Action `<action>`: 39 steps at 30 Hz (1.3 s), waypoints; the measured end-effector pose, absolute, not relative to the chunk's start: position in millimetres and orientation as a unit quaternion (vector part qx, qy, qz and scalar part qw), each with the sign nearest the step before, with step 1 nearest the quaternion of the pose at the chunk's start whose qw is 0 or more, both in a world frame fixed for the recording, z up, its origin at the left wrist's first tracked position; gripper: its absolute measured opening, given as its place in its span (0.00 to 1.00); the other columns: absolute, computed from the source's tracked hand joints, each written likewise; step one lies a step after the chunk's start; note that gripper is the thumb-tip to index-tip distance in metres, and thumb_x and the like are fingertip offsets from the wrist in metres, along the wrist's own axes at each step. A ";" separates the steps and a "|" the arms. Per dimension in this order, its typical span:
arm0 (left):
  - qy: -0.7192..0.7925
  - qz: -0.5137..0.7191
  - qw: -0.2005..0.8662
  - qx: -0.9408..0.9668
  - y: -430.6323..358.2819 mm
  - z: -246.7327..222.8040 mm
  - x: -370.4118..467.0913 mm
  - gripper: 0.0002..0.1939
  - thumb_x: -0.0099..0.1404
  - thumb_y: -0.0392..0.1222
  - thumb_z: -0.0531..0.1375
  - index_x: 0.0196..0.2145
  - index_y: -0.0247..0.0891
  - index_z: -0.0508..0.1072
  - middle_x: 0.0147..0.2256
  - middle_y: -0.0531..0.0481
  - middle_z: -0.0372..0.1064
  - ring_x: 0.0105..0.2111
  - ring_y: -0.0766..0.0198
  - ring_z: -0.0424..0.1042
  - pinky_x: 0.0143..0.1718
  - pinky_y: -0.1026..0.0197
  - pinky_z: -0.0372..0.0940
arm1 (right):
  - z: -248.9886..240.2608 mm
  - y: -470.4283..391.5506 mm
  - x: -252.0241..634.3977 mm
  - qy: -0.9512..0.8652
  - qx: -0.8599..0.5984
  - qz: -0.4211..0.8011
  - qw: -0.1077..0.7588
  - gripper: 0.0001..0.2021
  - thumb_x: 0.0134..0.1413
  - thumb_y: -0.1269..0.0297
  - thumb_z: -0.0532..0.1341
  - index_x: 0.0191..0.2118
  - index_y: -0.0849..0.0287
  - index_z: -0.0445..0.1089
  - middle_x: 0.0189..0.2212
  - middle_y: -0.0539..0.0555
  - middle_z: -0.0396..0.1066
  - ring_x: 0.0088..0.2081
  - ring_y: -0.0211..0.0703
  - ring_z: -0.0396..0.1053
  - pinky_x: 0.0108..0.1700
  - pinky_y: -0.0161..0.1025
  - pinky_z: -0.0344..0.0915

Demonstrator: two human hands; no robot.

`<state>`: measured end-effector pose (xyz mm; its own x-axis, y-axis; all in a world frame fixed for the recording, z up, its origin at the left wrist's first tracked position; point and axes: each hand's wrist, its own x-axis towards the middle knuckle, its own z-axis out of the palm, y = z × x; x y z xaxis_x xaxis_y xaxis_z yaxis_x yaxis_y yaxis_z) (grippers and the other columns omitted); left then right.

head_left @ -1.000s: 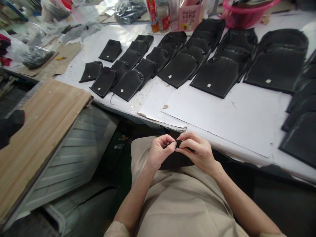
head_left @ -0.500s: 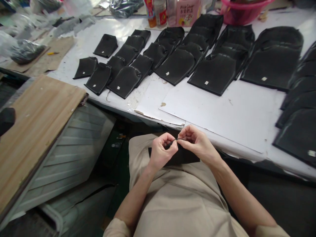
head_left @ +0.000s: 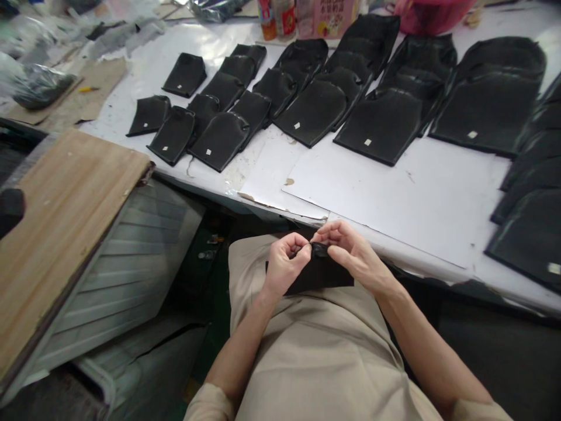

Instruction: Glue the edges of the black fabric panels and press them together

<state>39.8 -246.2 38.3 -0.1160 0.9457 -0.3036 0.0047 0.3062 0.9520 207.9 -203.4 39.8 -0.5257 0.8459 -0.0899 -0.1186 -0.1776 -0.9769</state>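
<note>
A black piece (head_left: 322, 275) lies over my lap, just below the table's front edge. My left hand (head_left: 290, 261) pinches its upper edge between thumb and fingers. On the other side, my right hand (head_left: 350, 252) has its thumb and fingers apart around a folded part of the same edge; its fingertips reach to my left thumb. Whether they grip the material is hard to see. On the white table (head_left: 394, 204) beyond, several flat black pieces (head_left: 379, 126) lie in overlapping rows, some with small white stickers.
A wooden board (head_left: 65, 216) tops a ribbed pale container (head_left: 127, 263) at the left. Bottles (head_left: 284, 22), a pink box (head_left: 333, 17) and a pink basket (head_left: 427, 16) stand at the back. Plastic bags (head_left: 41, 85) and a yellow tool (head_left: 87, 89) lie at the far left.
My right thumb has moved away from my left fingertips, and a folded black edge now shows between my hands. The view has shifted slightly.
</note>
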 end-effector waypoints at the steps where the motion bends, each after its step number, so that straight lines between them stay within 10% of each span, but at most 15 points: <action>1: 0.605 0.439 0.535 0.394 -246.3 37.6 39.8 0.12 0.62 0.46 0.62 0.26 0.36 0.68 0.22 0.57 0.60 0.21 0.73 0.53 0.22 0.69 0.50 | 39.7 -203.7 210.4 -0.558 -0.323 0.683 0.342 0.15 0.57 0.57 0.69 0.47 0.55 0.68 0.43 0.55 0.73 0.45 0.45 0.71 0.47 0.41 0.68; 12: 0.527 0.451 0.579 0.428 -247.4 34.9 30.8 0.24 0.57 0.62 0.67 0.34 0.35 0.74 0.28 0.52 0.67 0.26 0.68 0.63 0.26 0.67 0.58 | 39.2 -200.5 207.6 -0.559 -0.403 0.641 0.337 0.09 0.59 0.59 0.67 0.34 0.57 0.71 0.35 0.52 0.73 0.38 0.42 0.69 0.41 0.38 0.64; 39: 0.586 0.482 0.527 0.383 -247.9 34.8 -20.6 0.16 0.63 0.52 0.68 0.32 0.36 0.74 0.24 0.55 0.65 0.23 0.71 0.62 0.25 0.68 0.58 | 22.6 -209.8 221.8 -0.631 -0.417 0.516 0.403 0.10 0.62 0.62 0.65 0.30 0.56 0.66 0.38 0.54 0.72 0.42 0.45 0.70 0.46 0.39 0.64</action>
